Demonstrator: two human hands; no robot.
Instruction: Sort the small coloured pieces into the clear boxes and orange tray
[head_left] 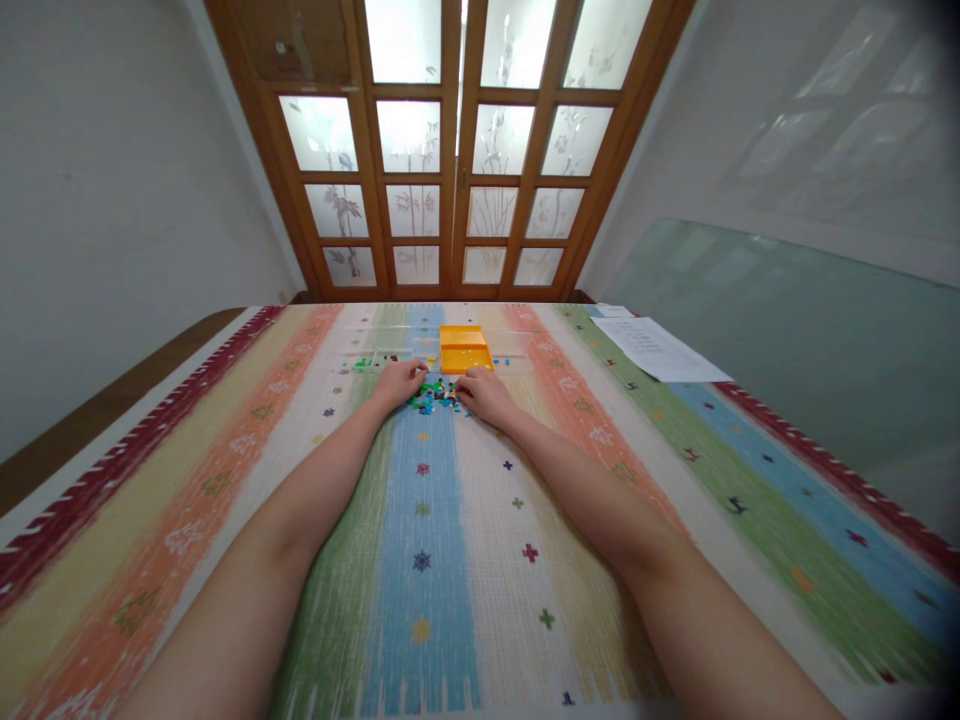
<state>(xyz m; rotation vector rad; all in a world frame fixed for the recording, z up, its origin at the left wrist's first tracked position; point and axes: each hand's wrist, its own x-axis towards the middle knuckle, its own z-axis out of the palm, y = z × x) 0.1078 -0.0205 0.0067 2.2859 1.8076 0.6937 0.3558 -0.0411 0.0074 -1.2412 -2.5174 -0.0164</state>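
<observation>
A small pile of tiny coloured building bricks (433, 397), mostly green and blue with some dark and pale ones, lies on the striped tablecloth. My left hand (399, 384) is at the pile's left edge, thumb and fingers drawn together in a pinch. Whatever is between those fingertips is too small to make out. On the other side, my right hand (486, 395) curls its fingers down at the pile's right edge, with the fingertips partly hidden. Just behind the pile stands an open orange plastic box (464, 336) with a few tiny pieces in its front part.
Clear trays flank the orange box; the left one holds small green pieces (363, 362) and dark ones, the right one a few blue pieces (501, 362). Printed paper sheets (656, 350) lie at the far right of the tablecloth (442, 600). Wood-framed glass doors (450, 140) stand beyond.
</observation>
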